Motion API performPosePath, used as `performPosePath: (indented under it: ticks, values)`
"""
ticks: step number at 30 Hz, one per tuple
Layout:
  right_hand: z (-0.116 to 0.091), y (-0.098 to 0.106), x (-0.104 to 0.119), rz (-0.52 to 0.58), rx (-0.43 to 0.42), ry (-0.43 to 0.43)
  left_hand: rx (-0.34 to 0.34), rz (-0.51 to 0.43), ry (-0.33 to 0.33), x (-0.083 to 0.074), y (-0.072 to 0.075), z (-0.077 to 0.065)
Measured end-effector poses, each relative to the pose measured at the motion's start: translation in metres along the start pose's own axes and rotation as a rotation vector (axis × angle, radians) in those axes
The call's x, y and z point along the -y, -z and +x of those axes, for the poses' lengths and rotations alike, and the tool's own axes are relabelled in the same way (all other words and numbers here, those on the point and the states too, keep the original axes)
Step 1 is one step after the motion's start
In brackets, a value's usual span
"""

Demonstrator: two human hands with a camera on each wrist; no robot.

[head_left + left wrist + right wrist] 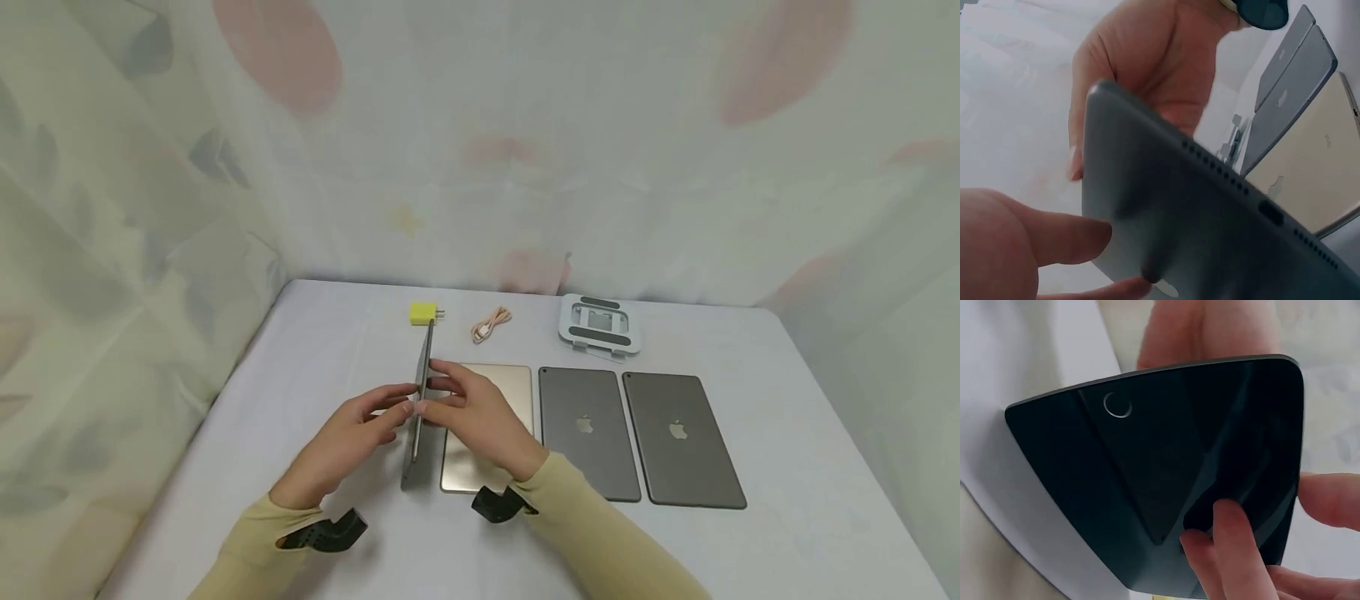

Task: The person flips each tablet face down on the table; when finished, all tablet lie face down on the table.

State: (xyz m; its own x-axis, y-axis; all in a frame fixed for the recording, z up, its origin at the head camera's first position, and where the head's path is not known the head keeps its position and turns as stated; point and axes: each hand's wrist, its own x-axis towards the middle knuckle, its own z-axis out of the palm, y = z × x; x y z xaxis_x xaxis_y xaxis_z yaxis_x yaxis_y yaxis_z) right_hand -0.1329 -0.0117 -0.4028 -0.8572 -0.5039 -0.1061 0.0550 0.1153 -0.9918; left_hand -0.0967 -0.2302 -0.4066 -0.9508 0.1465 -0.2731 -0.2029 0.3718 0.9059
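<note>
A thin dark tablet [422, 400], seen almost edge-on in the head view, stands upright between the two hands. My left hand [341, 442] holds it from the left. Its fingertips [1094, 240] lie on the grey back. From the other side my right hand [480, 417] grips it, its fingers [1235, 531] bent against the black screen and its thumb near the edge. A round home button shows on the tablet [1116, 462] in the right wrist view. Beneath the right hand lies a gold tablet [517, 392], partly covered.
Two grey tablets, one nearer [592, 467] and one farther right [690, 467], lie face down beside the gold one. Along the back are a yellow charger plug [422, 313], a coiled pink cable [491, 323] and a folded pale stand [570, 321]. Cloth curtains border the table.
</note>
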Motion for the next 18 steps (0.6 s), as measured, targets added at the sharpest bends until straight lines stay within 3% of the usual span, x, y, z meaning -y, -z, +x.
performPosePath:
  ticks: [4,18]
  values:
    - [-0.003,0.005,0.0,0.04,0.005,0.002,0.027,-0.004,0.029,0.004,-0.001,0.005]
    - [-0.013,0.023,-0.014,0.142,-0.017,-0.018,0.017,0.008,0.089,0.014,-0.004,0.01]
